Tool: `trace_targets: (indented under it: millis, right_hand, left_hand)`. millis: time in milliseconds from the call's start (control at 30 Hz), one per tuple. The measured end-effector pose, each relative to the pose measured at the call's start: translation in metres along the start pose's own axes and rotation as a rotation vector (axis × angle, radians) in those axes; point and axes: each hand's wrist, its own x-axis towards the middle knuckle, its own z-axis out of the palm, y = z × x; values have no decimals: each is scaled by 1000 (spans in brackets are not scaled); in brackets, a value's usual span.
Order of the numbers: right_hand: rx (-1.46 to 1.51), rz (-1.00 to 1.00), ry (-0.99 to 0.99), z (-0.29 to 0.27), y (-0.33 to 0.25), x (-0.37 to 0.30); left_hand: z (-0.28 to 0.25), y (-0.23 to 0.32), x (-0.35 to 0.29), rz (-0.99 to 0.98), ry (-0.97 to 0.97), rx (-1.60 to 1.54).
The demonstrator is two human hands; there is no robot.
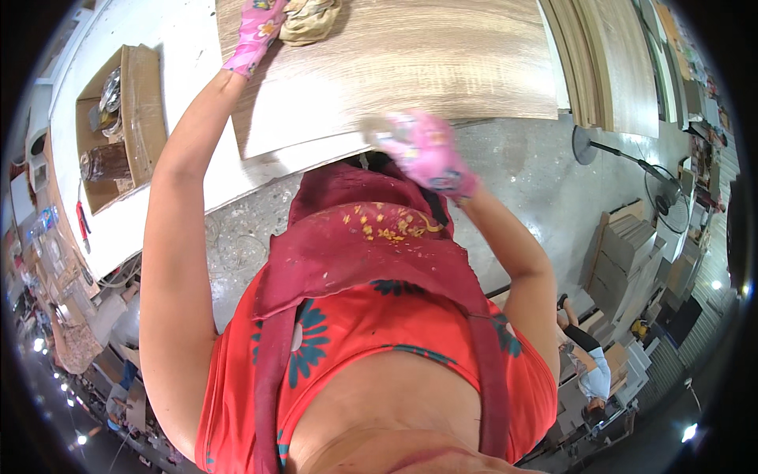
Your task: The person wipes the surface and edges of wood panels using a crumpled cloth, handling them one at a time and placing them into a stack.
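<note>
A wood-grain panel lies across the white work table in front of me. My left hand, in a pink floral glove, rests at the panel's far left; the upper edge of the picture cuts off its fingers. Right beside it lies a crumpled tan cloth, and whether the hand grips it is not visible. Smeared by motion, my right hand, gloved alike, is at the panel's near edge. Its fingers are closed round a small tan-grey thing, too blurred to name.
An open cardboard box with wrapped items stands on the table's left, a red-handled tool near it. Stacked panels stand at the right. Further right are a standing fan, more boards and another person.
</note>
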Motion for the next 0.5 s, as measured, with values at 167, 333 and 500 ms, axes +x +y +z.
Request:
trace_targets:
  millis: [167,333,500]
  right_hand:
    - [133,716,39,-100,93,-91]
    - [-612,784,235,-118,172,-157]
    - [216,720,800,-120,200,-130]
  left_hand:
    - [0,26,-5,137,-45,-163]
    - [-7,51,-14,-73,8,-49]
    - [-36,84,-43,-290,-242,-120]
